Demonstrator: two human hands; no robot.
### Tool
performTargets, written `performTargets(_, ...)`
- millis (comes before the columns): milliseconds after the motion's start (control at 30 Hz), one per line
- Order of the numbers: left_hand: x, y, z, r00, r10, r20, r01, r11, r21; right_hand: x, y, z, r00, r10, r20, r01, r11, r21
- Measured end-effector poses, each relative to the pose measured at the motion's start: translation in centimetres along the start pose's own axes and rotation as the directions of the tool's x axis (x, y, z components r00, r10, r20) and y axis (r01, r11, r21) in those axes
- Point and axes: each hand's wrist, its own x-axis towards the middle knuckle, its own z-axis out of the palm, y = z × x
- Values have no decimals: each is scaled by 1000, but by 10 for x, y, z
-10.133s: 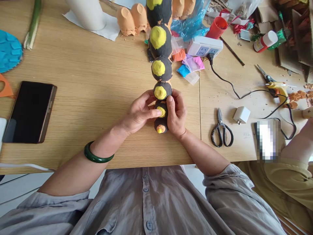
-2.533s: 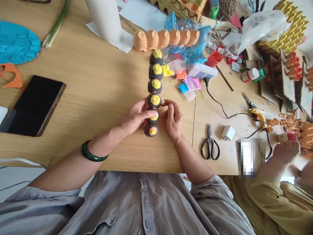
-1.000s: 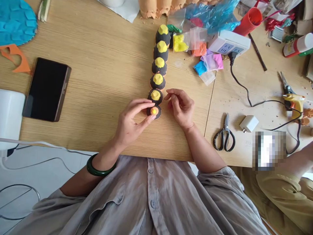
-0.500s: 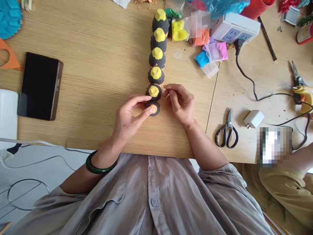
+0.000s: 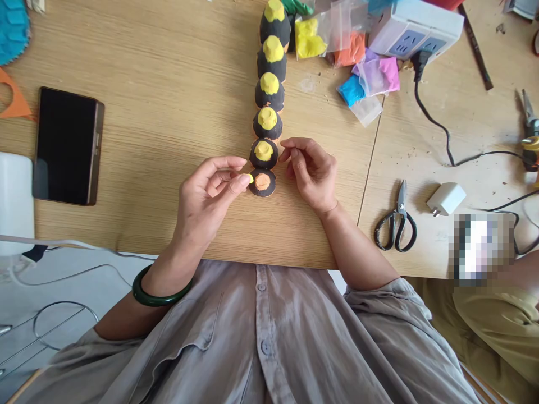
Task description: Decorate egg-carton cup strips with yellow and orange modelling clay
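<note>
Yellow piece (image 5: pixel 251 178) beside a bare orange top (image 5: pixel 262 181)

The row of black cups (image 5: pixel 270 101) stands on the table (image 5: pixel 168 112). Your left hand (image 5: pixel 204 193) pinches the piece by the nearest cup; your right hand (image 5: pixel 312 171) curls loosely alongside, contents unclear. You seem to be fitting yellow; next likely calls for light, centred pressing.

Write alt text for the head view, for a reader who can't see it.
A left hand, a yellow piece at its thumb tip, is beside the nearest of six black domes in a row; this one is topped orange, the others yellow. The right hand curls close to the row's other side. A phone and scissors lie on the table.
</note>
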Motion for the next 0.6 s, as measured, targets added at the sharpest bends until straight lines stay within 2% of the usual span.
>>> performTargets(100,1,4,8,996,86,-34,-88,994,-71,-1,-16,-1,1000,15,-11,-15,998,53)
performTargets(167,2,6,14,987,150,-56,-154,985,-73,-1,-29,-2,998,51,29,-55,986,157)
performTargets(267,4,6,19,977,204,-61,-206,978,-25,-1,-46,-2,968,73,240,-159,919,360)
performTargets(367,5,8,21,980,193,-43,-194,981,-16,-1,-53,0,933,76,353,-252,836,488)
performTargets(600,2,16,20,997,53,47,-53,999,-14,-1,-52,9,930,128,346,-319,749,580)
